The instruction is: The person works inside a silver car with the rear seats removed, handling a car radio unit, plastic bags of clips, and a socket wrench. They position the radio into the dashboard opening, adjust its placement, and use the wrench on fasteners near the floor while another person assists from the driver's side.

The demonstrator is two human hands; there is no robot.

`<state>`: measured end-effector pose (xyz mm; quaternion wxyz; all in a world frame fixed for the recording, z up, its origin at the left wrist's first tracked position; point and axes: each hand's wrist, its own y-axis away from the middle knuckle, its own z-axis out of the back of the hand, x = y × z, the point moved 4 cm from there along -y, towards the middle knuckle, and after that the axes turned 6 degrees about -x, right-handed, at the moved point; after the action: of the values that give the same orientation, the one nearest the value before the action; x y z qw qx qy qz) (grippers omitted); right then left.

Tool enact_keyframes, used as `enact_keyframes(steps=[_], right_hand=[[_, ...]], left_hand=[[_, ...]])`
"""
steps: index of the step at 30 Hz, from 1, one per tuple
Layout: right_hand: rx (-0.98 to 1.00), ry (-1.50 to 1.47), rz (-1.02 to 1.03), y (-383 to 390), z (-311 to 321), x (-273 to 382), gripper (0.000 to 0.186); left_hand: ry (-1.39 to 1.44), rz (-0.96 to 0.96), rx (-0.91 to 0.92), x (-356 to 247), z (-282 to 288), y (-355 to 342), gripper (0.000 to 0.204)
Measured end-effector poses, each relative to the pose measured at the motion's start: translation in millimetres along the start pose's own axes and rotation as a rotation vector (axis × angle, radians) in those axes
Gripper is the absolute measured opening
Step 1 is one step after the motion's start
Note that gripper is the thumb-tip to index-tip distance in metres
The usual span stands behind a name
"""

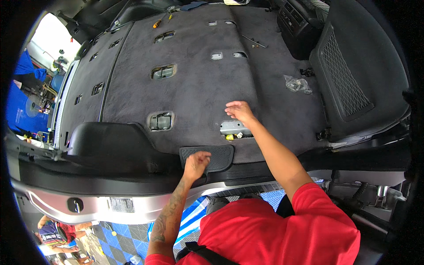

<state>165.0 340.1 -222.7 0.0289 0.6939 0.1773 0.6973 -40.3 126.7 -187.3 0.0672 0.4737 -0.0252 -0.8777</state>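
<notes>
My left hand [197,164] hovers over a black ribbed rubber pad [221,154] at the door sill. Its fingers are curled in, and no object shows in them. My right hand [239,111] is over the dark grey carpet [198,97], fingers partly bent and apart, with nothing seen in it. Just below that hand, a metal bracket [235,127] sits in a carpet cutout. Yellow connectors [229,137] show at the cutout's lower edge. My right forearm passes beside the bracket's right end.
A clear plastic bag of small parts [297,85] lies right, near the seat back with netting [344,75]. A long metal tool [255,41] and an orange-handled screwdriver [157,24] lie farther off. Another carpet cutout [160,121] is left. Another person [57,234] is outside, lower left.
</notes>
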Motion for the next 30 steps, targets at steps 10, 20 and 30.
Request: enact_keyframes(steps=[10, 20, 30], right_hand=[[-0.039, 0.121, 0.296, 65.3, -45.4, 29.2, 0.033], [-0.264, 0.576, 0.347, 153.5, -2.2, 57.4, 0.027], [0.261, 0.163, 0.211, 234.4, -15.1, 126.5, 0.033]], left_hand=[[0.887, 0.517, 0.140, -16.7, -20.7, -123.9, 0.022], [1.040, 0.617, 0.297, -26.3, -50.0, -150.9, 0.020], [0.312, -0.068, 0.590, -26.2, -44.1, -85.9, 0.026]])
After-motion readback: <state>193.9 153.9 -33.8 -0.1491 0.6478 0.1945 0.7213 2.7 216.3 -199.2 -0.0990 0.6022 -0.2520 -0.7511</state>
